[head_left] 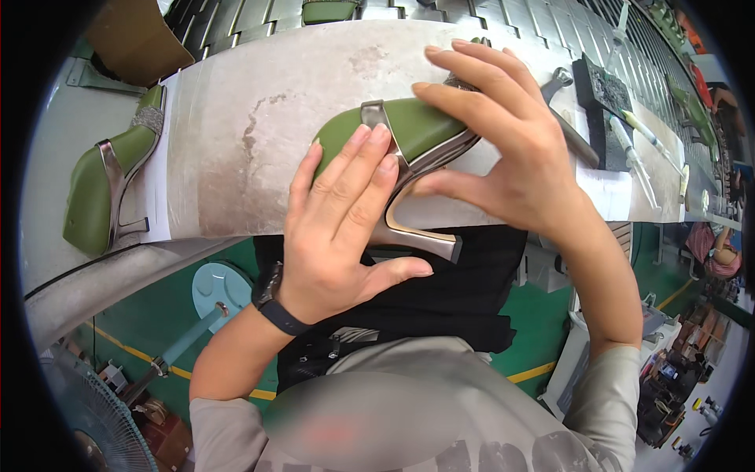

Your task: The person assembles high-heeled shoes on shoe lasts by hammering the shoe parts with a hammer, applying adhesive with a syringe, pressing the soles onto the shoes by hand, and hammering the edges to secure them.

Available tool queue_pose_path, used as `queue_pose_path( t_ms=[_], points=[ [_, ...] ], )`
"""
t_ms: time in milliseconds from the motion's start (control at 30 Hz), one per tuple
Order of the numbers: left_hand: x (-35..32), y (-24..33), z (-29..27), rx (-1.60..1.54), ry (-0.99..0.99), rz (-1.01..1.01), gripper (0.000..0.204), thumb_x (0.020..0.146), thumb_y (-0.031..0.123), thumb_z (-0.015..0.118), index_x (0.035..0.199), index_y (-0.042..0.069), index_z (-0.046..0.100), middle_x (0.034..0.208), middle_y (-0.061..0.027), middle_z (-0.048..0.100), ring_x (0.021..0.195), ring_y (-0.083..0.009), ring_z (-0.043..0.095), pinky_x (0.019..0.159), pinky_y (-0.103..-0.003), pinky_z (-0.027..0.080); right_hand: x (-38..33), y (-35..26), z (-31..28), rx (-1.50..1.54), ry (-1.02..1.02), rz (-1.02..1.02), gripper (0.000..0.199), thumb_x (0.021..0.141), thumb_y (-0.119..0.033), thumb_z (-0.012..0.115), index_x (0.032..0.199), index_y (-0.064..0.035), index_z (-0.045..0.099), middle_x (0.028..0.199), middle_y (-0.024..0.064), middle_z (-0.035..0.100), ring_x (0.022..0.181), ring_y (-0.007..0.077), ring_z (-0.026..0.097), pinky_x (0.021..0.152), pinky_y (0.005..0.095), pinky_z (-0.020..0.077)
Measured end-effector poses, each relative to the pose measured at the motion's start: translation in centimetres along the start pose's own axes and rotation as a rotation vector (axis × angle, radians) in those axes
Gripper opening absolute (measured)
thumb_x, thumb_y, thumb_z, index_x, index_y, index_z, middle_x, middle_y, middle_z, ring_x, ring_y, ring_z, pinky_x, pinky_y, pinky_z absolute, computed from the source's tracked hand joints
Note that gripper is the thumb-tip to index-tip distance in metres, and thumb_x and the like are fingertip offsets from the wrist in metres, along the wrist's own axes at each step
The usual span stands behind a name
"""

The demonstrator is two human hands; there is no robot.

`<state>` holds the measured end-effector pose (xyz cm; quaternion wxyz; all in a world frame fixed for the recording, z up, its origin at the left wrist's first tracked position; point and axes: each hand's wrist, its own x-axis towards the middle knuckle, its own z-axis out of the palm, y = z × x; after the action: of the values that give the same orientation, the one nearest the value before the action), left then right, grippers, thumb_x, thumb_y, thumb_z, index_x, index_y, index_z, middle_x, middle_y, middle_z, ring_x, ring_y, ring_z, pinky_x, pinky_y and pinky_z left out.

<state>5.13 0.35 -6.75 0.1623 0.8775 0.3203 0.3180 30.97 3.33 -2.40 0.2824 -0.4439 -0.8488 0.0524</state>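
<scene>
1. The big grey table (259,118) has another green shoe (98,185) lying at its left end.
2. A green shoe (409,138) with a heel sits at the table's near edge.
3. The right hand (503,134) grips its back.
4. The left hand (338,228) presses its front.

Left hand (338,228), right hand (503,134): bare, no gloves, no rings seen. Dark band (279,315) round left wrist, dark watch case with metal edge beside it. Right wrist bare. Grey sleeves (224,429) pushed up to elbows, forearms uncovered. Grey top (409,409) with darker print near lower edge. Black apron (440,299) over front, small metal clip on it.
</scene>
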Motion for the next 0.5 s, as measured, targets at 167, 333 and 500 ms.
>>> queue_pose_path(
  t_ms=[167, 333, 500],
  points=[
    [3.2, -1.6, -1.1, -0.247, 0.035, -0.086, 0.049, 0.084, 0.013, 0.089, 0.123, 0.001, 0.061, 0.153, -0.0232, 0.061, 0.130, -0.0295, 0.065, 0.110, -0.040, 0.050, -0.9, 1.0, -0.8, 0.109, 0.009, -0.063, 0.051, 0.081, -0.031, 0.091, 0.124, -0.0076, 0.076, 0.143, 0.0196, 0.063, 0.135, 0.0446, 0.057, 0.110, 0.0570, 0.0495],
    [5.4, -2.0, -0.6, -0.419, -0.091, -0.258, 0.039, 0.086, 0.011, 0.084, 0.109, 0.006, 0.052, 0.146, -0.0153, 0.065, 0.094, -0.0094, 0.054, 0.085, -0.026, 0.049, -0.9, 1.7, -0.1, 0.077, 0.025, -0.080, 0.064, 0.080, -0.033, 0.092, 0.136, -0.0091, 0.073, 0.144, 0.0215, 0.062, 0.135, 0.0453, 0.057, 0.108, 0.0498, 0.0532],
    [5.3, -2.1, -0.2, -0.410, -0.055, -0.230, 0.038, 0.088, 0.010, 0.082, 0.108, 0.007, 0.050, 0.145, -0.0165, 0.066, 0.087, -0.0053, 0.051, 0.078, -0.022, 0.046, -1.2, 3.8, 1.6, -0.060, 0.106, -0.247, 0.061, 0.080, -0.032, 0.092, 0.134, -0.0085, 0.074, 0.143, 0.0221, 0.062, 0.135, 0.0452, 0.057, 0.109, 0.0510, 0.0528]
  ],
)
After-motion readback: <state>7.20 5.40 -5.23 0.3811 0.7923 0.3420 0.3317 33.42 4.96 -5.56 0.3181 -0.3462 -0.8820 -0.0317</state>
